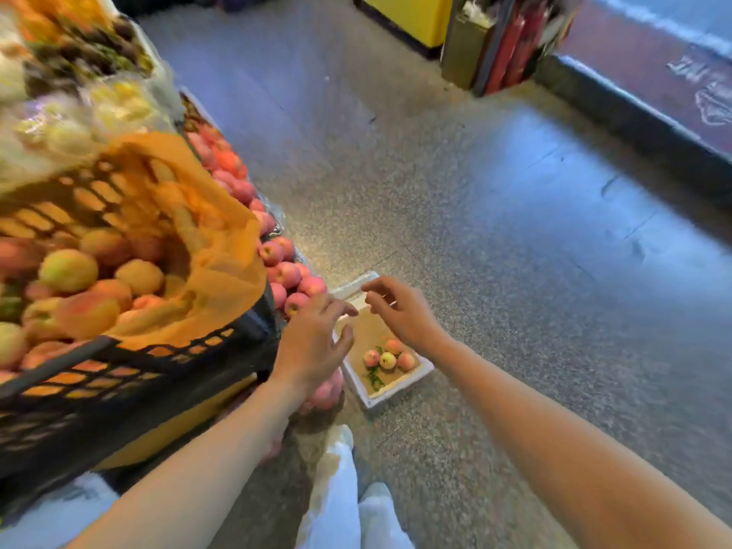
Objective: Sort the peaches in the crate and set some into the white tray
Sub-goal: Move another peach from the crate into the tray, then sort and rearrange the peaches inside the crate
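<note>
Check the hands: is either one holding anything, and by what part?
Nothing is held. The left hand and right hand are both open with fingers spread, above the white tray, clear of the four peaches in it.

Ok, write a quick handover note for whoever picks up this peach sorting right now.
Left hand: open, empty, above the tray's near-left edge.
Right hand: open, empty, over the tray.
Crate: black, on the left, orange liner, full of peaches.
Tray: on the floor, four peaches in its near end beside some leaves.
Done: four set in.
Left: sort the rest of the crate.
</note>
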Motion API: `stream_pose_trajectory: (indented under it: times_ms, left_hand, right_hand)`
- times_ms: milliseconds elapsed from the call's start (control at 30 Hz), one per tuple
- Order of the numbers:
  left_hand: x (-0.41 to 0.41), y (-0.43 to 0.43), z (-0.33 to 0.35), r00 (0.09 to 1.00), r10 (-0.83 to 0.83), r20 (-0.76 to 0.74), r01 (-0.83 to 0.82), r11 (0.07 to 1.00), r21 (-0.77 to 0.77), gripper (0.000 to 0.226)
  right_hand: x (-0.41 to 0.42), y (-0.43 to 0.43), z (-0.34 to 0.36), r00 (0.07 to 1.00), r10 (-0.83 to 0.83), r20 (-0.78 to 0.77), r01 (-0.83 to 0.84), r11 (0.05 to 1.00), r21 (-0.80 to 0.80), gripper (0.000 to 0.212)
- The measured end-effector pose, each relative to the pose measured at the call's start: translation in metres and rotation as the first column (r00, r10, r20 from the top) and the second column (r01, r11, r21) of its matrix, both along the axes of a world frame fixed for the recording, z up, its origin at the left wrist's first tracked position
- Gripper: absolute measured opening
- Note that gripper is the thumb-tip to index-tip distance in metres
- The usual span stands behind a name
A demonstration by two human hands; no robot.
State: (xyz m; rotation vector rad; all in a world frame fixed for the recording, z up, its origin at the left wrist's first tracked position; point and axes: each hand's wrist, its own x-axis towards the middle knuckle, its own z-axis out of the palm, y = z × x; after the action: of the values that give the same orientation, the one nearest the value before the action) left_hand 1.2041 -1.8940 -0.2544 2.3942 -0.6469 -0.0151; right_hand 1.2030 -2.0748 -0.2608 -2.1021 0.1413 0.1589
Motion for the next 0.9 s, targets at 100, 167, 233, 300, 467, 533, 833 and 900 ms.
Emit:
stream_pose_trajectory:
  times_ms: [100,167,233,300,467,533,833,900]
  left_hand:
    - [-0.005,0.042,0.047,0.958,0.076,0.276,-0.086,0.996,0.025,0.017]
    - [-0.008,0.074,0.066,0.92,0.166,0.355,-0.192,0.98,0.041,0.023]
    - [-0.01,0.109,0.074,0.903,0.25,0.349,-0.305,0.946,0.113,0.037]
    - [-0.011,0.142,0.076,0.899,0.317,0.304,-0.389,0.896,0.215,0.05]
    - [-0.019,0.208,0.074,0.974,0.179,0.137,-0.22,0.887,0.405,0.071]
    - [-0.021,0.229,0.074,0.994,0.066,0.091,-0.1,0.891,0.443,0.074]
    - [0.004,0.322,0.104,0.993,-0.006,0.118,-0.009,0.993,0.121,0.021]
    - [0.014,0.348,0.113,0.979,0.077,0.187,-0.098,0.99,0.102,0.015]
  right_hand:
    - [0.009,0.048,0.05,0.99,0.09,0.11,-0.09,0.996,-0.001,0.021]
    - [0.015,0.08,0.071,0.966,0.173,0.194,-0.168,0.985,-0.041,0.024]
    - [0.02,0.111,0.086,0.923,0.266,0.279,-0.24,0.963,-0.125,0.027]
    - [0.025,0.141,0.095,0.882,0.351,0.313,-0.295,0.931,-0.213,0.032]
    - [0.041,0.2,0.098,0.837,0.523,0.161,-0.399,0.785,-0.474,0.039]
    - [0.045,0.212,0.099,0.854,0.517,0.063,-0.395,0.721,-0.569,0.034]
    - [0.062,0.266,0.121,0.92,0.39,0.026,-0.288,0.72,-0.631,0.021]
    - [0.071,0.288,0.124,0.901,0.431,0.043,-0.342,0.77,-0.538,0.022]
